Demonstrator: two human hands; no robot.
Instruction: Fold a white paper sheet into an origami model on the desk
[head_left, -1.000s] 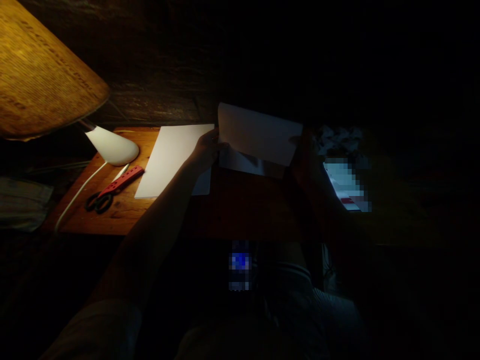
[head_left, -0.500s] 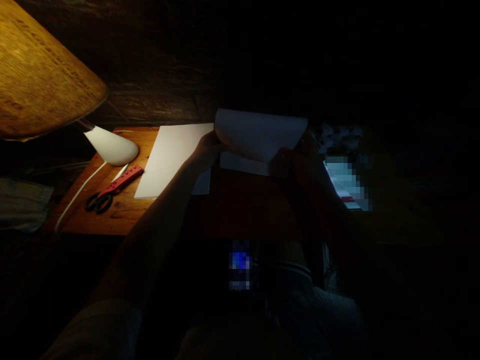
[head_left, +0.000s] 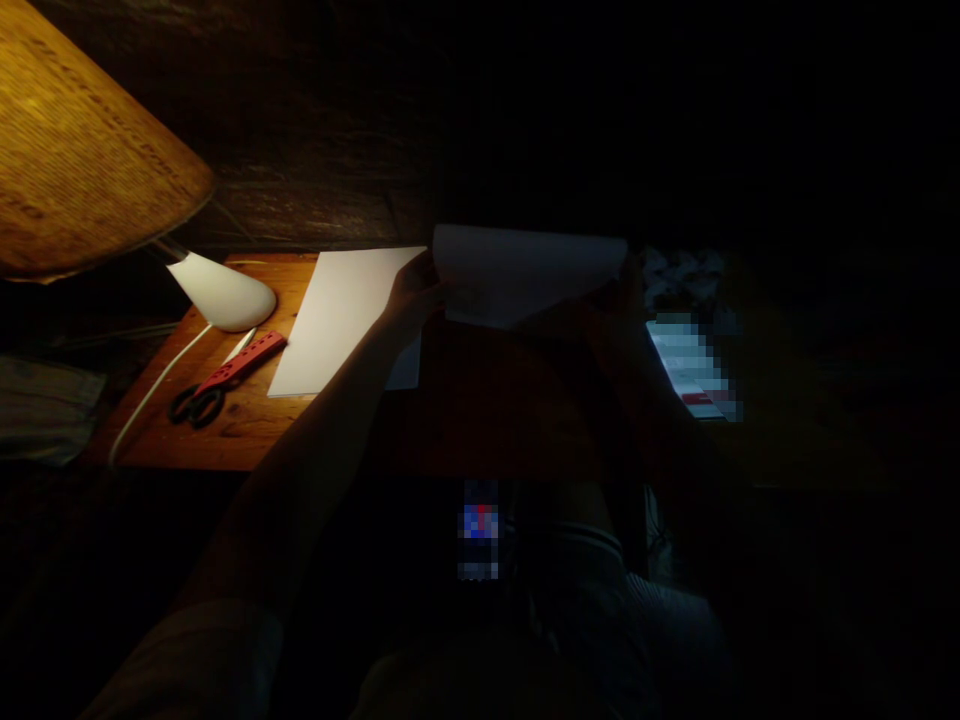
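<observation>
A sheet of white paper (head_left: 517, 275) is curled over, its far edge rolled, above the dim back part of the table. My left hand (head_left: 412, 288) pinches its left end. At its right end is my right hand (head_left: 611, 305), closed on the paper's edge as far as the dark lets me see; its fingers are mostly in shadow. Flat under my left forearm lies a stack of white paper (head_left: 330, 320), lit by the lamp.
On the left stands a lamp with a burlap-like shade (head_left: 97, 150) and a white base (head_left: 229, 295); its cord crosses the table (head_left: 247, 440). Scissors with black handles (head_left: 199, 402) lie with a red perforated piece (head_left: 244, 360). A glowing screen (head_left: 686, 365) rests at the right.
The paper's near edge has lifted and folded back toward the far side. My right hand has moved slightly up and right; my left hand has hardly moved.
</observation>
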